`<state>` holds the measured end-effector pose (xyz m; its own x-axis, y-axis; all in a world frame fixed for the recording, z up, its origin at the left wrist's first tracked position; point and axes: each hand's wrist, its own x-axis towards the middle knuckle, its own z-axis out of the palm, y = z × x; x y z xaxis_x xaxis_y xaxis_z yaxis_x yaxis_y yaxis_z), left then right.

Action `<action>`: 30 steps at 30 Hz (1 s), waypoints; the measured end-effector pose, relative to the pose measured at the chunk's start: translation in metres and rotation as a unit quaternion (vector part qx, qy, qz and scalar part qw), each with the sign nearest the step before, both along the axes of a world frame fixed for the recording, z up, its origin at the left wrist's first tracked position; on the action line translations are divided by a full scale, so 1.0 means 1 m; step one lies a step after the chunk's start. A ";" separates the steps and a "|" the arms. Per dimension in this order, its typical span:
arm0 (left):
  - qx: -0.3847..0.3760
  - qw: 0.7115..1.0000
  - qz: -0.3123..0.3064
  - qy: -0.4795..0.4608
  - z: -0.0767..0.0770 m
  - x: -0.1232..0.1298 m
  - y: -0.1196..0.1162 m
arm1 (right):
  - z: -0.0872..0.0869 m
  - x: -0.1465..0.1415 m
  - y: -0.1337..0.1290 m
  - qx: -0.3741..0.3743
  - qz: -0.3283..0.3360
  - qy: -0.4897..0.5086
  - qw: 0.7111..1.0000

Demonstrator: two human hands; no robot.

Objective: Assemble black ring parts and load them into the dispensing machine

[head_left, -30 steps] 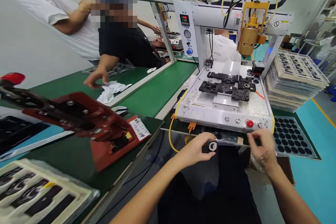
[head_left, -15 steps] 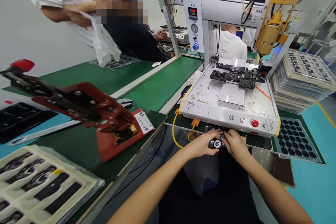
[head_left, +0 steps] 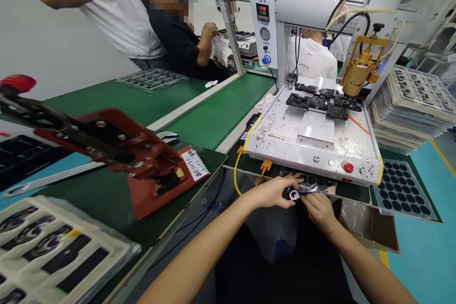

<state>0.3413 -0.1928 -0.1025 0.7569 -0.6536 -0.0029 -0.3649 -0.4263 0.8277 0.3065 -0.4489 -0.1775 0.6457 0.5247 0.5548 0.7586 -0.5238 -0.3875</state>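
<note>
My left hand (head_left: 280, 192) is closed around a small black part with a white ring-shaped face (head_left: 294, 195), thumb below it and fingers above. My right hand (head_left: 318, 208) has its fingertips pinched together at the part's right side; whether anything else sits in that pinch is too small to tell. Just behind both hands, a clear sheet with black round pads (head_left: 320, 181) lies at the bench edge under the front of the white machine (head_left: 285, 147). On that machine's bed rest black jointed fixtures (head_left: 320, 100), with a gold cylinder head (head_left: 356, 73) above their right end.
At left stands a red hand press (head_left: 149, 199), near a foam tray of black parts (head_left: 103, 280). A green conveyor (head_left: 203, 118) runs behind. Stacked trays (head_left: 402, 118) and another sheet of black discs (head_left: 402, 190) are at right, above a cardboard box (head_left: 384, 232). Co-workers (head_left: 185, 42) are across the bench.
My right hand has drawn back slightly toward me, uncovering more of the pad sheet. The machine's gold head has moved left and lower. A white cloth is now by the seated co-worker.
</note>
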 end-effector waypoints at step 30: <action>-0.442 0.780 0.273 0.347 0.050 -0.094 -0.060 | 0.120 -0.021 -0.025 0.396 -0.072 0.495 0.770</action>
<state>0.2472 -0.2525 -0.0527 0.9401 -0.2122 -0.2668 0.3385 0.4894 0.8037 0.2855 -0.4738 -0.0577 0.9778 0.1581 -0.1373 -0.1575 0.1235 -0.9798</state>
